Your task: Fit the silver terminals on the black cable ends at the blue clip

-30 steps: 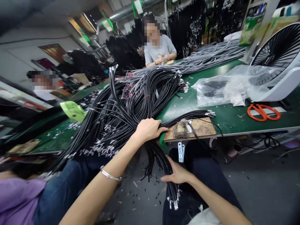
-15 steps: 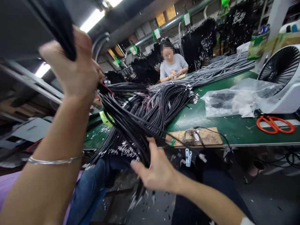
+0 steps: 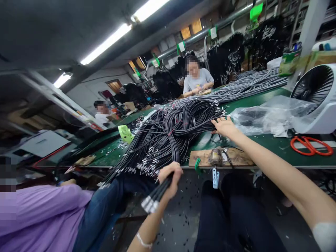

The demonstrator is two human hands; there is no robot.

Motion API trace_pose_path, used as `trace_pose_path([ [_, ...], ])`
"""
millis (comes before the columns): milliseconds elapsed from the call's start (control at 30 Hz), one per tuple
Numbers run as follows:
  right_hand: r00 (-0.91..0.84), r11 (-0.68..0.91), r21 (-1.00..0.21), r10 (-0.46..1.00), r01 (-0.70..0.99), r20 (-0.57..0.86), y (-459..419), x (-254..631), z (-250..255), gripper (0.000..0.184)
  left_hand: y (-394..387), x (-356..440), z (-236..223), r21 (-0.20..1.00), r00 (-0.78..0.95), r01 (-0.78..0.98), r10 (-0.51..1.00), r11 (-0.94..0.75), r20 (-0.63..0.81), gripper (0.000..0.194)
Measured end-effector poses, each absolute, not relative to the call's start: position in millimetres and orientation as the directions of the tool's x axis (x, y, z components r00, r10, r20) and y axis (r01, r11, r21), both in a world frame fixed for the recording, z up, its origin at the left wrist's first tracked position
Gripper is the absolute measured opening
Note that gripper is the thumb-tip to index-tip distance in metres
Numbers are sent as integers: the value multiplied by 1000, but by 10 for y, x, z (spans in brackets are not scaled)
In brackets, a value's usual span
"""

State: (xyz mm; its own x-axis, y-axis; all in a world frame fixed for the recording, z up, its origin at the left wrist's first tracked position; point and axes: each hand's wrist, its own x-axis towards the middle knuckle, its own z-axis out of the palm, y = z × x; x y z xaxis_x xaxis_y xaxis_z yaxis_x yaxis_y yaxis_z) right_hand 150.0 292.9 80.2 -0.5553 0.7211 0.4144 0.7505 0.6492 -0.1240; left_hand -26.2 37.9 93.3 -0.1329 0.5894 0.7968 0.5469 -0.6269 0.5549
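My left hand (image 3: pixel 170 178) is closed around a bundle of black cables (image 3: pixel 152 197), just in front of the bench edge. Whitish tips stick out below the fist, and the other way the bundle runs up onto a large heap of black cables (image 3: pixel 181 122). Reaching over the bench, my right hand (image 3: pixel 223 126) has its fingers spread beside the cable ends at the heap's right side. Whether the fingertips touch those cables I cannot tell. Many loose white-tipped ends hang over the heap's near edge.
On the green bench (image 3: pixel 278 150) lie a wooden board (image 3: pixel 196 158) with a small device, orange-handled scissors (image 3: pixel 311 145), a plastic bag (image 3: pixel 262 113) and a white fan (image 3: pixel 322 98). Grey cables (image 3: pixel 252 84) stretch behind. A person in purple (image 3: pixel 47 213) sits at left; another (image 3: pixel 196 78) works opposite.
My left hand has come down from high at the left to the bench edge, still gripping black cables. My right hand has let go of the bundle and moved right and forward.
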Motion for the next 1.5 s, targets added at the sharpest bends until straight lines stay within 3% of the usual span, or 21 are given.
trace_pose_path([
  [67, -544, 648, -121, 713, 752, 441, 2996, 1527, 823, 25, 218, -144, 785, 464, 105, 556, 612, -690, 784, 37],
  [100, -537, 648, -128, 711, 751, 454, 3023, 1527, 837, 17, 159, -83, 755, 358, 322, 559, 594, -748, 737, 35],
  [200, -528, 656, -170, 711, 735, 464, 3071, 1534, 806, 17, 88, 59, 674, 134, 698, 571, 565, -810, 439, 34],
  [267, -539, 669, -211, 715, 712, 446, 3089, 1583, 720, 24, 104, 81, 573, 67, 737, 648, 647, -758, 196, 32],
  [367, -547, 675, -299, 728, 674, 413, 3144, 1750, 603, 25, 147, 22, 397, -22, 640, 757, 749, -653, -171, 20],
  [467, -571, 680, -376, 733, 629, 369, 3128, 2008, 622, 20, 181, -12, 287, -106, 588, 745, 723, -659, -363, 17],
  [567, -582, 702, -415, 712, 578, 394, 2744, 2324, 680, 24, 230, 65, 272, -82, 649, 665, 628, -743, -429, 15],
  [633, -521, 799, -341, 587, 494, 620, 2224, 2500, 638, 28, 283, 133, 298, -4, 681, 629, 554, -777, -479, 16],
  [700, -216, 748, -303, 508, 590, 834, 1578, 2586, 492, 18, 355, 158, 321, 121, 724, 615, 498, -779, -477, 18],
  [767, 64, 670, -364, 428, 647, 901, 942, 2562, 257, 11, 432, 125, 309, 304, 790, 605, 505, -736, -348, 18],
  [800, 102, 690, -404, 434, 600, 895, 667, 2515, 121, 9, 463, 95, 288, 370, 794, 608, 528, -703, -302, 19],
  [867, -65, 742, -534, 606, 405, 793, 248, 2376, -150, 4, 495, 40, 231, 437, 775, 627, 574, -645, -264, 22],
  [900, -163, 693, -622, 705, 363, 690, 111, 2296, -268, 5, 494, 24, 203, 443, 759, 645, 592, -623, -271, 23],
  [967, -293, 606, -720, 795, 339, 531, -38, 2144, -446, 29, 469, 23, 163, 426, 725, 683, 620, -593, -300, 23],
  [1033, -359, 624, -695, 779, 357, 515, -75, 2032, -538, 41, 436, 52, 149, 402, 701, 710, 635, -578, -325, 20],
  [1167, -417, 776, -505, 629, 377, 656, -47, 1973, -569, 17, 416, 114, 178, 389, 679, 732, 643, -559, -354, 18],
  [1367, -526, 890, -287, 444, 355, 726, 39, 2044, -498, 22, 487, 150, 246, 375, 680, 733, 603, -568, -417, 8],
  [1433, -561, 922, -284, 387, 265, 732, 65, 2067, -428, 24, 529, 156, 236, 397, 690, 724, 579, -565, -435, 7],
  [1500, -454, 882, -430, 468, 191, 758, 84, 2113, -339, 23, 578, 141, 209, 455, 723, 691, 532, -562, -441, 6],
])
